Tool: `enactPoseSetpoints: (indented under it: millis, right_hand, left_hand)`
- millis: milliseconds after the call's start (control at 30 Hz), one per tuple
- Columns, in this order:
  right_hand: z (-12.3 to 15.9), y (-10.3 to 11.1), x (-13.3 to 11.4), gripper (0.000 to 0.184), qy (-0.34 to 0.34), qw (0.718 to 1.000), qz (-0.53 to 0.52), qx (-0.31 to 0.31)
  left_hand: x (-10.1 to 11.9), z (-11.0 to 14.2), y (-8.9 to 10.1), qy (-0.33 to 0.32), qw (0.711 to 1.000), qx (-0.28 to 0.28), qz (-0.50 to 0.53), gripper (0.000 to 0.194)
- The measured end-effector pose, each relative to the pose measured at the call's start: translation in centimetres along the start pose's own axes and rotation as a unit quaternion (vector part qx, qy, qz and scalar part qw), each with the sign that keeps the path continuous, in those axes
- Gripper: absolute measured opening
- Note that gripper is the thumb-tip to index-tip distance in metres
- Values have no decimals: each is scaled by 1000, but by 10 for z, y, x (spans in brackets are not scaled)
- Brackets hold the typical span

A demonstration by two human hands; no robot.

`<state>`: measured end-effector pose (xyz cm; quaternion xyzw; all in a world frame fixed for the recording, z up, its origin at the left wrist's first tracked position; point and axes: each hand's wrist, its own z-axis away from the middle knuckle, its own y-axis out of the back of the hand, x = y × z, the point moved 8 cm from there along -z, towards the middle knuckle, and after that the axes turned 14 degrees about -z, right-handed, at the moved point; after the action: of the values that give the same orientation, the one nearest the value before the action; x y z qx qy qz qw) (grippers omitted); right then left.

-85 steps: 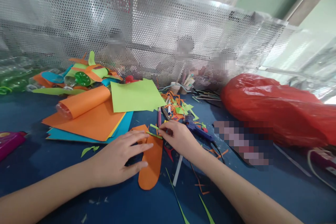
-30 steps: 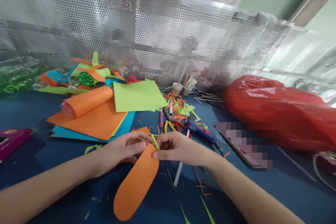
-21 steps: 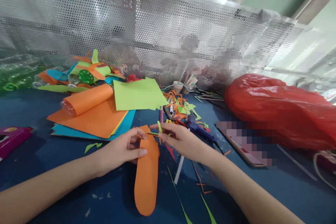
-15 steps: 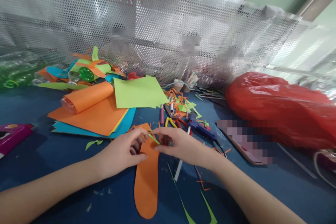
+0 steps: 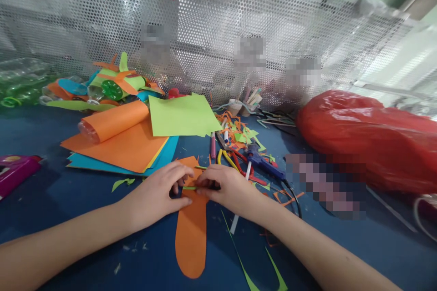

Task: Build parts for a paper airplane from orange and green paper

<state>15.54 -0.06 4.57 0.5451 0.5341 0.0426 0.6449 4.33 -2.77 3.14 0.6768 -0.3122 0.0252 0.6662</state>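
Note:
An orange paper piece (image 5: 191, 245) with a rounded near end lies on the blue table between my hands. Narrow light-green paper (image 5: 189, 188) crosses its upper part. My right hand (image 5: 232, 188) pinches this green strip between thumb and fingertips, low over the orange paper. My left hand (image 5: 159, 195) comes in from the other side, fingers loosely bent and thumb apart from them, its tip at the orange paper. Whether the left fingertips touch the strip's end is hard to see.
Beyond my right hand lie a blue glue gun (image 5: 266, 166), pliers (image 5: 235, 161), markers and paper scraps. Coloured sheets (image 5: 116, 154) and plastic bottles (image 5: 25, 82) are at left. A red plastic bag (image 5: 362, 141) bulges at right, before a perforated metal screen (image 5: 211, 18).
The green strip has turned from slanted to nearly level and lies lower across the orange paper. My right fingers have shifted slightly toward the left. My left hand has barely moved.

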Motion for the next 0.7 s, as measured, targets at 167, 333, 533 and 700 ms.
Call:
enactPoseSetpoints:
  millis: [167, 333, 533, 700]
  right_hand:
    - [2, 7, 1, 13, -44, 998, -39, -21]
    - [1, 16, -2, 16, -47, 998, -25, -12]
    - [1, 16, 3, 9, -90, 995, -24, -31]
    - [1, 11, 5, 9, -86, 995, -15, -37]
  left_hand:
    - [-6, 0, 2, 14, 1000, 15, 9, 24]
    - [0, -1, 6, -29, 999, 31, -16, 12]
    - [4, -2, 7, -51, 996, 38, -55, 17]
    - [4, -2, 6, -52, 996, 43, -61, 18]
